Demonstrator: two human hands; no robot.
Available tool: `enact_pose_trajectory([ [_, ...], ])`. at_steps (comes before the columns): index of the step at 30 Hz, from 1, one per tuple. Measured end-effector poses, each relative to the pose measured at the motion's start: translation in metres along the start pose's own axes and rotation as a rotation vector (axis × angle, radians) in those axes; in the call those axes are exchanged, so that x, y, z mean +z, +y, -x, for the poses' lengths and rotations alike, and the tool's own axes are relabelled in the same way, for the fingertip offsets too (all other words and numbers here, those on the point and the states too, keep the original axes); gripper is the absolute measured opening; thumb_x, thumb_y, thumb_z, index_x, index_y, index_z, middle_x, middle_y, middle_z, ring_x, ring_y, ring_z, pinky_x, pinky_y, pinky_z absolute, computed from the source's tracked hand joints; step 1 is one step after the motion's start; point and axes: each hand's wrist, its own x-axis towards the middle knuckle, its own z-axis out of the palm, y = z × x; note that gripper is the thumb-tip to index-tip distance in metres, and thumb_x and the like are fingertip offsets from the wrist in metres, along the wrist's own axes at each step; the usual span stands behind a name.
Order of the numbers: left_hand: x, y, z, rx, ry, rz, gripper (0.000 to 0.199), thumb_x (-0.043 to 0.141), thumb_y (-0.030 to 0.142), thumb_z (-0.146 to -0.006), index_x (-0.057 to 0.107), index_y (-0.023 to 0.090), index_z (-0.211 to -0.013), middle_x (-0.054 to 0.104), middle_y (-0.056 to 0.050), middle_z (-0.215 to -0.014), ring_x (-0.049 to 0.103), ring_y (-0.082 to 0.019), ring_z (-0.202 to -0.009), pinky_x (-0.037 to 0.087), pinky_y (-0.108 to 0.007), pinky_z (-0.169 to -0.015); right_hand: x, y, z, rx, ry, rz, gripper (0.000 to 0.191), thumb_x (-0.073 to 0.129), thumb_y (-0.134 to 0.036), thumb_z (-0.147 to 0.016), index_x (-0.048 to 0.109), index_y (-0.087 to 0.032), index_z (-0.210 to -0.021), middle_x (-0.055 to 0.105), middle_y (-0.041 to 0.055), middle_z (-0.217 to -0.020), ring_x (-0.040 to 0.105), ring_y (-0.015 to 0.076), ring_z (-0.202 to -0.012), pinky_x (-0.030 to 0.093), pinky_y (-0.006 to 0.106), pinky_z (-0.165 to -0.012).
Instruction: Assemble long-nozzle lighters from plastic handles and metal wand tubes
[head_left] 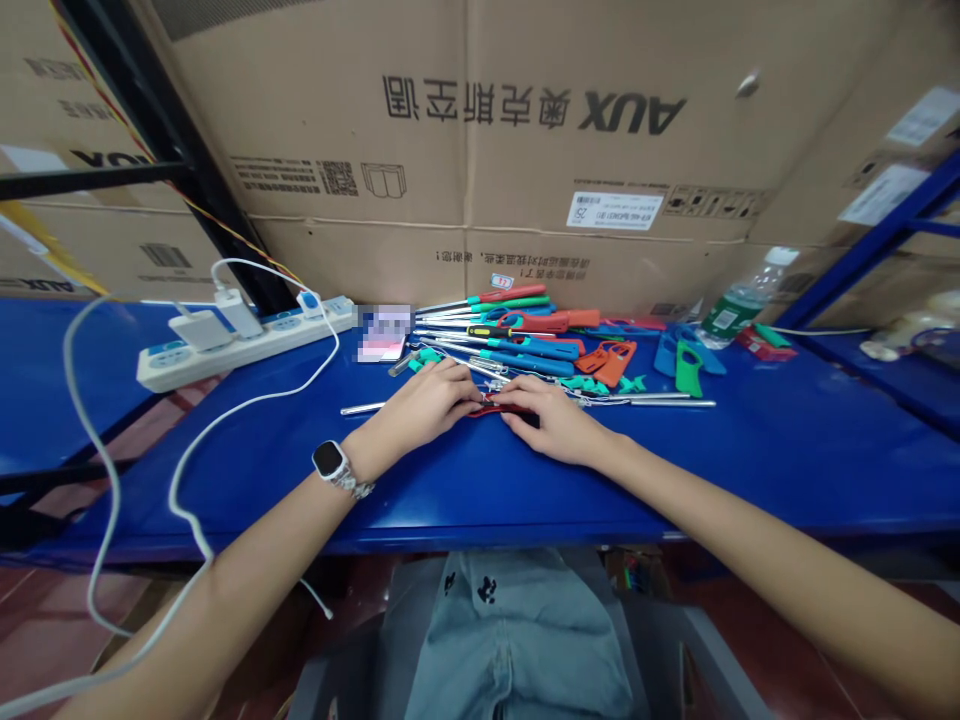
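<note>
Open to passage across the blue tabletop [750,460] on the near side of the left hand [431,405] and right hand [559,420], more widely off to the right. Blocked beyond them by heaped lighters [532,364], then walled off by a cardboard box [465,150]. Hemmed in at far right by a green-labelled bottle [735,308], at left by a power strip [180,370] and looping white cable [174,490].

The tabletop [757,465] looks glossy, the cardboard [517,160] matt, the rods [675,403] shiny metal
</note>
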Motion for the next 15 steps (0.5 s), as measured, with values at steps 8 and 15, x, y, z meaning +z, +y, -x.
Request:
enact_pose_trajectory([
  [8, -0.004, -0.001, -0.003, -0.013, -0.048, 0.061, 0.023, 0.054, 0.029, -0.105, 0.074, 0.022, -0.097, 0.07, -0.007, -0.096, 0.062, -0.024, -0.096, 0.049, -0.039, -0.088, -0.002, 0.001, 0.012, -0.024, -0.044, 0.0, 0.04, 0.058, -0.021, -0.101, 0.065, -0.021, -0.141, 0.066, 0.0142, -0.137, 0.062, 0.0275, -0.13, 0.052, 0.055, -0.112],
  [15, -0.003, 0.004, -0.004, -0.009, -0.039, 0.052, 0.02, 0.056, 0.027, -0.105, 0.073, 0.021, -0.099, 0.072, -0.007, -0.099, 0.063, -0.024, -0.094, 0.048, -0.039, -0.087, -0.004, 0.002, 0.014, -0.008, -0.03, -0.042, 0.047, 0.06, -0.019, -0.099, 0.06, -0.023, -0.145, 0.067, 0.0135, -0.143, 0.061, 0.0276, -0.135, 0.051, 0.056, -0.114],
])
